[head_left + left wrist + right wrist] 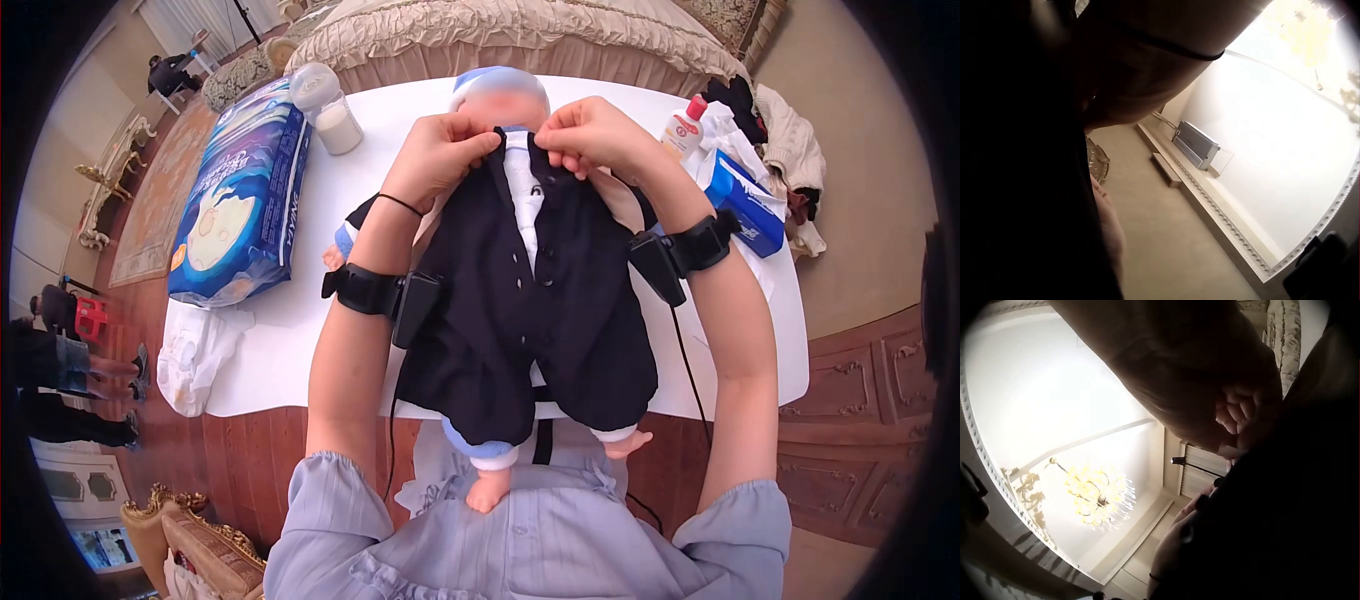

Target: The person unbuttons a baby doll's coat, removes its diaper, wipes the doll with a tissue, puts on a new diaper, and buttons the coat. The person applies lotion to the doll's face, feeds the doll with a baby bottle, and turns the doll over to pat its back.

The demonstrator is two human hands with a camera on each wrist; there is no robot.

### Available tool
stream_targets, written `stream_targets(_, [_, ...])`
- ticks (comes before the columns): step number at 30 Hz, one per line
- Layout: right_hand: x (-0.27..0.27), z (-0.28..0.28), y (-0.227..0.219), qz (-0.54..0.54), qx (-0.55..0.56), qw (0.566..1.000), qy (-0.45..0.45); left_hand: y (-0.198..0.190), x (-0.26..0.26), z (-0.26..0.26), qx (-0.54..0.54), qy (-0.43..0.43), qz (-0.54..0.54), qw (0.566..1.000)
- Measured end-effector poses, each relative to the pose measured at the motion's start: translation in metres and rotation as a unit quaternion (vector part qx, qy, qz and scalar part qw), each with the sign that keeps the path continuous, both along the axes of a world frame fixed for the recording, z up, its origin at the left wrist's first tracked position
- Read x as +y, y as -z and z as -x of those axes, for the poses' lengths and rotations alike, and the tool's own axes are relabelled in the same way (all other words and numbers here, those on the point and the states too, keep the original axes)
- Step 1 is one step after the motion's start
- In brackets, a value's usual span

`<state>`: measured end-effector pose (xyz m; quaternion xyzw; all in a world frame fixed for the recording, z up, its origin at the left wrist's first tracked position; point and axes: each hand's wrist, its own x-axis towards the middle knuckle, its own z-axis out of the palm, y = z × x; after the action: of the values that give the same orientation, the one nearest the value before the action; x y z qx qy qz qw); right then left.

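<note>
A doll [487,490] lies on its back on the white table, head away, feet over the near edge. A black garment [480,270] with buttons down its front covers its body and legs; white cloth [523,190] shows through the gap at the chest. My left hand [437,155] pinches the garment's top edge on the left of the opening. On the other side, my right hand [600,140] pinches the opposite edge, its fingers curled in the right wrist view. Dark fabric [1022,162] fills much of the left wrist view.
A blue diaper pack [240,190], a white-filled jar [338,128] and a crumpled white diaper [195,360] are on the left of the table [270,375]. A red-capped bottle [685,130] and a blue tissue pack [750,205] are on the right. People stand far left.
</note>
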<state>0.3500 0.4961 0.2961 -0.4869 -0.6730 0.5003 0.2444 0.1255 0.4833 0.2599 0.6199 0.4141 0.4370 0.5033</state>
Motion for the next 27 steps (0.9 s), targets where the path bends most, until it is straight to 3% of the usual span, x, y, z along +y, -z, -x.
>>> stream_targets(3, [0.000,0.009,-0.005,0.007,0.031,0.999,0.016,0.000,-0.002,0.001,-0.003,-0.001,0.001,1.000])
stream_targets(8, [-0.001,0.029,-0.004,-0.069,-0.049,0.996,0.003,-0.008,-0.004,0.002,-0.016,-0.018,-0.047,0.999])
stream_targets(10, [0.000,0.033,-0.002,-0.082,-0.083,0.993,0.002,-0.010,-0.007,-0.001,0.083,-0.051,-0.126,0.987])
stream_targets(11, [-0.001,0.032,0.000,-0.081,-0.083,0.993,0.002,-0.008,-0.008,-0.004,0.083,-0.051,-0.125,0.987])
stream_targets(13, [-0.001,0.030,0.004,-0.050,0.024,0.998,0.020,-0.004,-0.009,-0.008,0.127,-0.065,-0.128,0.982])
stream_targets(22, [0.003,0.020,0.016,0.034,0.184,0.981,0.053,-0.001,-0.007,-0.006,0.073,-0.041,-0.080,0.993])
stream_targets(27, [0.002,0.020,0.015,0.036,0.172,0.983,0.055,-0.003,-0.010,-0.008,0.067,-0.042,-0.069,0.994])
